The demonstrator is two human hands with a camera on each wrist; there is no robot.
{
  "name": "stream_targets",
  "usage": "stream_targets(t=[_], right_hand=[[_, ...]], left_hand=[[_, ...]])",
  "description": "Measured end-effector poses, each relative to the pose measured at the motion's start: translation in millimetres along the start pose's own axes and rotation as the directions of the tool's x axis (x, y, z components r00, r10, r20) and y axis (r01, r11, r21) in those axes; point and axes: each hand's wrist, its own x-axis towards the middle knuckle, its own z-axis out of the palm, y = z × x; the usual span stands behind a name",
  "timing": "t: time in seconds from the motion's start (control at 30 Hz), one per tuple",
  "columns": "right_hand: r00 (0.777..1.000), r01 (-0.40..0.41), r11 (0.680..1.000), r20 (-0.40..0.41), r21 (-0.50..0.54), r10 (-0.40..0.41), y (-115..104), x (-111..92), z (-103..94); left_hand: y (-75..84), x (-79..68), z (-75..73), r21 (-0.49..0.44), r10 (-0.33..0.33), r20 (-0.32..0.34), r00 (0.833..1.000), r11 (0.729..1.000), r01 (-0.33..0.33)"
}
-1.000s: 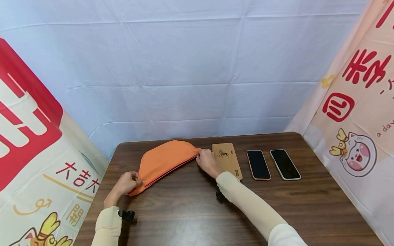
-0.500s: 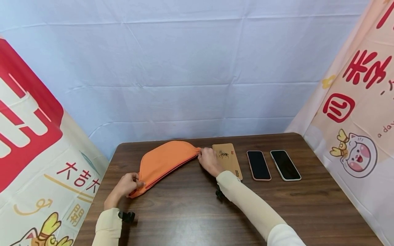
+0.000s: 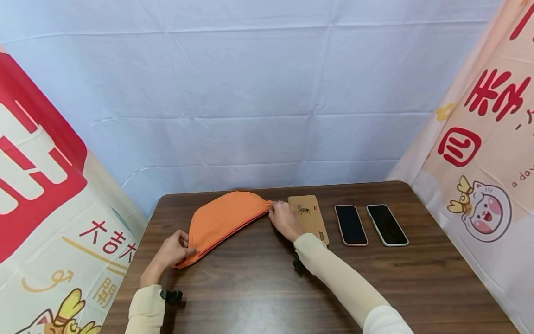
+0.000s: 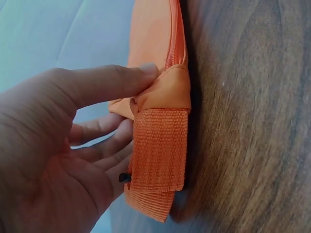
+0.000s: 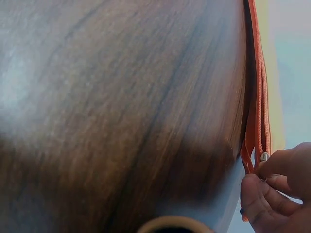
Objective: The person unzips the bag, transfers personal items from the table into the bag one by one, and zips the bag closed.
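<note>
A half-moon orange waist bag [image 3: 227, 213] lies tilted across the left part of the table, its zipper edge facing me. At its near left end my left hand [image 3: 173, 250] pinches the fabric. The left wrist view shows the thumb over the corner, just above an orange webbing strap [image 4: 160, 150]. My right hand [image 3: 285, 219] grips the far right end. There, in the right wrist view, thumb and finger pinch right beside the silver zipper slider [image 5: 264, 157]. Two rows of zipper teeth [image 5: 262, 97] run away from it with a narrow gap between them.
A tan booklet [image 3: 308, 215] with a horse print lies just right of the right hand, partly covered by the forearm. Two phones, one pink-edged [image 3: 351, 225] and one white-edged [image 3: 387, 225], lie farther right. The brown wooden table [image 3: 258, 287] ends at a pale cloth backdrop [image 3: 250, 93].
My right hand and the bag's right end have shifted very slightly right. My left hand's knuckles have risen a little while it keeps its pinch. The booklet and phones stay put.
</note>
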Motion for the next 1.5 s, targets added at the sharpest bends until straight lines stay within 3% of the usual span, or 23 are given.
stream_targets(t=[0.23, 0.5, 0.83, 1.0, 1.2, 1.33, 1.5], right_hand=[[1.000, -0.018, 1.000, 0.007, -0.004, 0.018, -2, -4, 0.6], [0.998, -0.001, 1.000, -0.064, 0.009, 0.001, -7, -13, 1.1], [0.985, 0.169, 0.985, -0.051, 0.046, -0.167, -20, -22, 16.0], [0.973, 0.231, 0.972, -0.004, 0.033, -0.231, -31, -25, 26.7], [0.951, 0.310, 0.948, 0.035, -0.072, -0.308, -41, -24, 34.1], [0.940, 0.342, 0.926, 0.060, -0.156, -0.337, -44, -24, 37.8], [0.934, 0.356, 0.915, 0.106, -0.187, -0.342, -46, -22, 41.4]], left_hand=[[4.8, 4.0, 1.2, 0.066, 0.083, -0.081, 0.993, 0.995, -0.078], [36.7, 10.3, 8.8, 0.189, 0.200, -0.106, 0.974, 0.966, -0.178], [73.4, 35.8, 40.0, 0.294, 0.319, -0.088, 0.944, 0.913, -0.282], [81.9, 42.1, 53.9, 0.355, 0.340, -0.089, 0.936, 0.889, -0.289], [83.7, 48.0, 65.4, 0.422, 0.368, -0.095, 0.925, 0.856, -0.298], [82.7, 52.8, 71.0, 0.453, 0.369, -0.077, 0.926, 0.840, -0.297], [80.0, 56.5, 75.7, 0.473, 0.347, -0.063, 0.936, 0.836, -0.278]])
